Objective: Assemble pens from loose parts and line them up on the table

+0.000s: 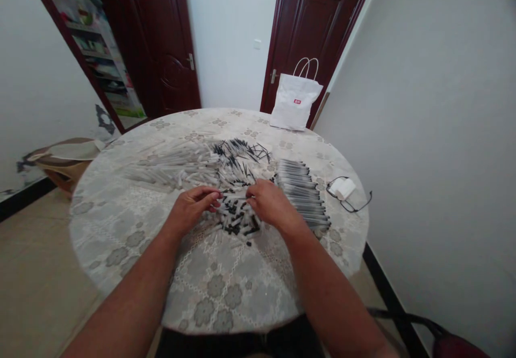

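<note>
Round table [121, 223]: palms down, left hand [193, 201] at nine o'clock and right hand [269, 203] at three, fingers pinching one pen tube [234, 194].

At a round table [226, 293] covered with a flowered cloth, the left hand [195, 203] and the right hand [269, 202] meet over a heap of small black and clear parts [238, 224]. Each pinches one end of a slim pen barrel [234, 191]. Behind lie loose clear tubes [177, 167] and black refills [241, 151]. A neat row of pens [301, 192] sits just beside the right hand. Near it are glasses [355, 203], and a white paper bag [295, 102] stands at the far edge.
</note>
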### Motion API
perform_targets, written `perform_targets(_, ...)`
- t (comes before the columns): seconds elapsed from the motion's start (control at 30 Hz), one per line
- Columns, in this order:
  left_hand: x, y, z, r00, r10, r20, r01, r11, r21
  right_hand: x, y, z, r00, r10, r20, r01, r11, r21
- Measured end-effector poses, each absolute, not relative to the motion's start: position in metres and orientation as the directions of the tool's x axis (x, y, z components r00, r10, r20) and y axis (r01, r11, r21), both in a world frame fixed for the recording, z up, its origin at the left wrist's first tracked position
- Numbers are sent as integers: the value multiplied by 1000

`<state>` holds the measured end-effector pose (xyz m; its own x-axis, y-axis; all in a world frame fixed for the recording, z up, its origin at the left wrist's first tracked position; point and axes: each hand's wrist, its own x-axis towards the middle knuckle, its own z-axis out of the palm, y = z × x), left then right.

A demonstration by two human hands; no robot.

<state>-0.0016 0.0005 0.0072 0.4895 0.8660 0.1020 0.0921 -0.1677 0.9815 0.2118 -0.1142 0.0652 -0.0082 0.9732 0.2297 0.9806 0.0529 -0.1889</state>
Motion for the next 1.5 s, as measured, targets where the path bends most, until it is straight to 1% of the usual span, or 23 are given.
perform_targets(0.07,-4,2,6,490,857,161,232,-307,923,243,-127,71,16,974,226,988,19,-153)
perform_targets(0.17,-8,5,2,506,810,298,402,-526,749,292,-146,72,106,978,178,991,-88,-103)
perform_targets(0.23,-12,6,0,513,779,361,468,-606,643,320,-157,69,172,976,134,984,-165,-64)
perform_targets(0.3,-17,8,-1,519,760,392,508,-642,574,338,-166,63,205,976,81,979,-202,-37)
perform_targets(0.43,-29,16,-2,512,764,393,576,-645,503,353,-176,53,224,974,28,975,-224,-5)
perform_targets(0.7,-38,25,-9,515,801,305,659,-598,457,353,-180,49,194,981,6,981,-194,-20)
perform_targets(0.9,-38,25,-14,348,877,331,794,-463,394,335,-178,61,263,964,-24,964,-264,-26)
perform_targets(1.0,-37,24,-16,324,896,304,818,-426,385,303,-167,74,219,975,-29,974,-220,-47)
perform_targets(1.1,-34,22,-18,334,900,281,823,-424,378,261,-145,80,101,995,-16,993,-101,-58)
perform_targets(1.17,-32,21,-20,332,904,269,839,-413,353,235,-127,76,13,1000,-17,998,-14,-69)
perform_targets(1.27,-32,20,-23,343,912,226,870,-399,290,204,-100,62,-51,999,13,996,51,-66)
perform_targets(1.33,-32,19,-24,354,912,206,875,-401,271,187,-84,51,-98,994,40,994,100,-53)
perform_targets(1.5,-32,18,-24,382,896,226,831,-440,340,147,-54,34,-202,975,95,979,204,-18)
